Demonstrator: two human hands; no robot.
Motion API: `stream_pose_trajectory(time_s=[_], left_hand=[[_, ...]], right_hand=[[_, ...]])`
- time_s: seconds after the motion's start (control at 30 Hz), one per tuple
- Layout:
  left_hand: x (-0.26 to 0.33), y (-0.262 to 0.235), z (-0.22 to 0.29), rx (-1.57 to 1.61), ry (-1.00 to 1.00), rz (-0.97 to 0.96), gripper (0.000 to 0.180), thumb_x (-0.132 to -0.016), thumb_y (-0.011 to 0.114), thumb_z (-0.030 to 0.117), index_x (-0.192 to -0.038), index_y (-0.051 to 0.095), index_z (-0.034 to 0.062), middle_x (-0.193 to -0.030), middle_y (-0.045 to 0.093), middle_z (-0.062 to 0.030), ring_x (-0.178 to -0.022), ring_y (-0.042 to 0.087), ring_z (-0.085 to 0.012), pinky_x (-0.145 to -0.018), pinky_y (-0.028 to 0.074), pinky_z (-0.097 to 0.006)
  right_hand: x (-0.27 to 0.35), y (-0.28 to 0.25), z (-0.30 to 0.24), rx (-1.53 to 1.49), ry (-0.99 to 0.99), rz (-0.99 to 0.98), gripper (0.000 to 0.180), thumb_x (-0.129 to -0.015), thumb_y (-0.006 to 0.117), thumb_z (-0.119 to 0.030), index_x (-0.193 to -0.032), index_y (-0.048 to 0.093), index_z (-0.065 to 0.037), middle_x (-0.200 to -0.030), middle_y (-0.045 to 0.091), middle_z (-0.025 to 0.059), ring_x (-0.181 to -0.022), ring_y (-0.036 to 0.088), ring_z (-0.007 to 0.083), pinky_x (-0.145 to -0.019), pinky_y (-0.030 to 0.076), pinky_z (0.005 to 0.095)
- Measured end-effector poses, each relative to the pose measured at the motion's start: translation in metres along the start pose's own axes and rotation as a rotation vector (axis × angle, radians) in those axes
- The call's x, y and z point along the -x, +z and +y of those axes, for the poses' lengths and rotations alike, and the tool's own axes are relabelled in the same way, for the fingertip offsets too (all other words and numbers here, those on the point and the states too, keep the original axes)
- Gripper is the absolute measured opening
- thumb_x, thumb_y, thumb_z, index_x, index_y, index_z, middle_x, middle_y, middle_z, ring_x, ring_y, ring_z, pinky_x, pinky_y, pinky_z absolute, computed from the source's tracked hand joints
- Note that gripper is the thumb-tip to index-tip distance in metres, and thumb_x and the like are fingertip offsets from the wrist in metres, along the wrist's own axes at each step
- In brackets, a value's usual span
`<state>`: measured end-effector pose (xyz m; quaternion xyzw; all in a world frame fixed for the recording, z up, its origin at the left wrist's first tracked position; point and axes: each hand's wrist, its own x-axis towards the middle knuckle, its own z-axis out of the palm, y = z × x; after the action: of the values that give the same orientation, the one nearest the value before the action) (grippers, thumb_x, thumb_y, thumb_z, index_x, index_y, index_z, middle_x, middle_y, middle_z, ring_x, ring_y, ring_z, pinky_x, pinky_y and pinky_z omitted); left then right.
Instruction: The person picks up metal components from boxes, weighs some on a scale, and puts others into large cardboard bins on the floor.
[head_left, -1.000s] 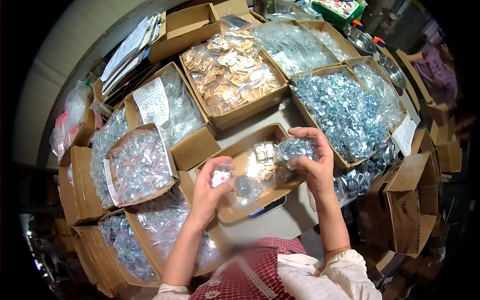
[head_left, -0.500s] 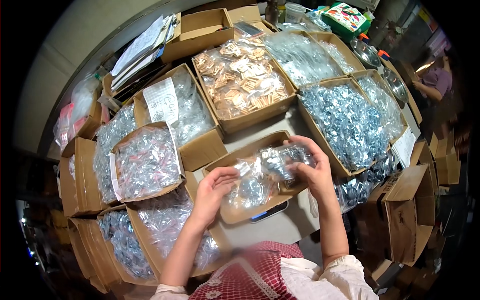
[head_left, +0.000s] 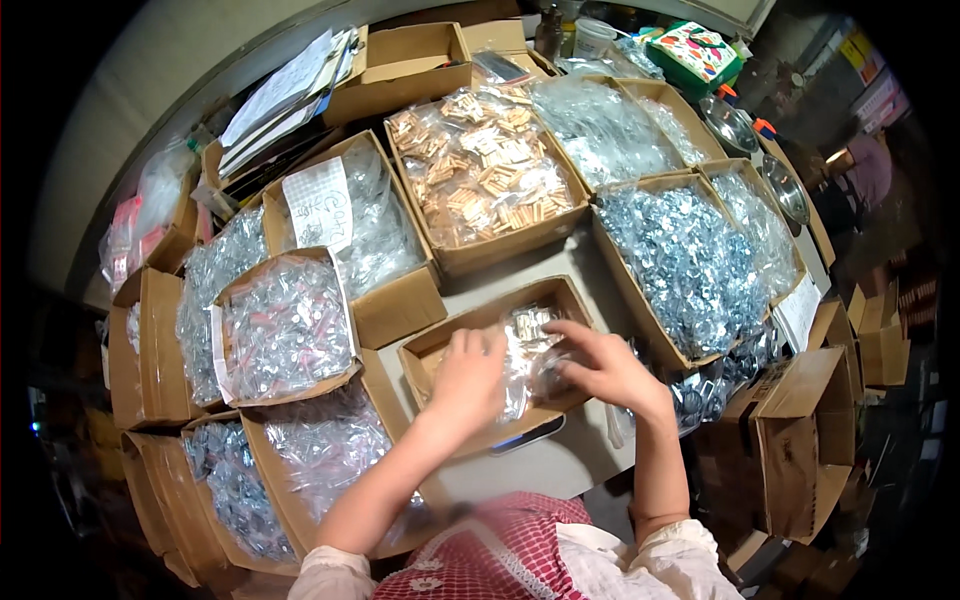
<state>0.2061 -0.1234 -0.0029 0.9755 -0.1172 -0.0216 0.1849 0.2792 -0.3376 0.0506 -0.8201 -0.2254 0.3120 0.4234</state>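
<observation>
Currently both hands are down inside the small open cardboard box [head_left: 440, 350] on the table [head_left: 590, 265], right in front of the body. My left hand [head_left: 468, 372] lies palm down on a clear plastic bag [head_left: 520, 360] of small parts, fingers curled over its near end. My right hand [head_left: 605, 368] lies on the same bag from the other side, fingers spread and pointing left, fingertips touching the plastic. Hands are close together, a short gap between them, both pressed on the bag; I cannot tell if either fully clamps it. The bag lies within the box, towards its right half. A dark flat device [head_left: 530, 436] shows just under the box's near edge.

Around it:
- Far side, a large carton of tan packets [head_left: 480, 180].
- Right, a carton heaped with silvery-blue packets [head_left: 690, 260], touching the small box's right corner.
- Left, a shallow box of clear bagged parts [head_left: 285, 325], sitting on top of other cartons.
- Behind that, a carton with a white paper slip [head_left: 318, 205] standing in it.
- Near left, more cartons of clear bags [head_left: 330, 445].
- Far left, a stack of papers [head_left: 280, 100] on a closed carton.
- Far right, another person [head_left: 865, 175] beyond the cartons, well apart.

Red patterned cloth [head_left: 490, 550] at the lower edge, between my forearms.
</observation>
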Motion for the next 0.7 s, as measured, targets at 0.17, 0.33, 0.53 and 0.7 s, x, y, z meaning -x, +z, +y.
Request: stream_pose_trajectory(time_s=[0.17,0.33,0.53,0.7], left_hand=[[0.020,-0.025,0.001,0.171,-0.138,0.095,0.048,-0.069,0.072,0.017,-0.110,0.052,0.0032,-0.107,0.056,-0.0167,-0.103,0.052,-0.0357,-0.087,0.046,-0.044],[0.036,-0.031,0.000,0.300,-0.190,0.327,0.043,-0.068,0.072,0.015,-0.105,0.054,0.0021,-0.100,0.060,-0.0128,-0.096,0.056,-0.0336,-0.085,0.046,-0.041],[0.045,-0.030,-0.001,0.406,-0.190,0.374,0.044,-0.071,0.074,0.010,-0.111,0.056,0.0029,-0.106,0.062,-0.0127,-0.101,0.059,-0.0306,-0.087,0.048,-0.039],[0.039,-0.043,0.013,0.474,-0.066,0.463,0.048,-0.079,0.067,0.008,-0.124,0.054,0.0027,-0.131,0.051,-0.0193,-0.122,0.050,-0.0357,-0.103,0.041,-0.042]], right_hand=[[-0.042,0.041,0.038,0.548,-0.235,0.417,0.052,-0.081,0.068,-0.013,-0.128,0.049,0.000,-0.125,0.053,0.0219,-0.106,0.060,0.0387,-0.087,0.051,0.0435],[-0.056,0.048,0.014,0.637,0.048,0.288,0.037,-0.074,0.063,-0.006,-0.108,0.052,0.000,-0.107,0.053,0.0175,-0.097,0.059,0.0373,-0.083,0.052,0.0461],[-0.007,0.034,0.003,0.198,-0.175,0.341,0.012,-0.073,0.059,-0.002,-0.084,0.058,-0.004,-0.089,0.055,0.0126,-0.080,0.061,0.0311,-0.069,0.050,0.0394],[0.013,0.020,-0.001,-0.027,-0.333,0.859,0.022,-0.079,0.054,0.009,-0.095,0.065,0.000,-0.107,0.062,0.0117,-0.093,0.063,0.0199,-0.081,0.051,0.0283]])
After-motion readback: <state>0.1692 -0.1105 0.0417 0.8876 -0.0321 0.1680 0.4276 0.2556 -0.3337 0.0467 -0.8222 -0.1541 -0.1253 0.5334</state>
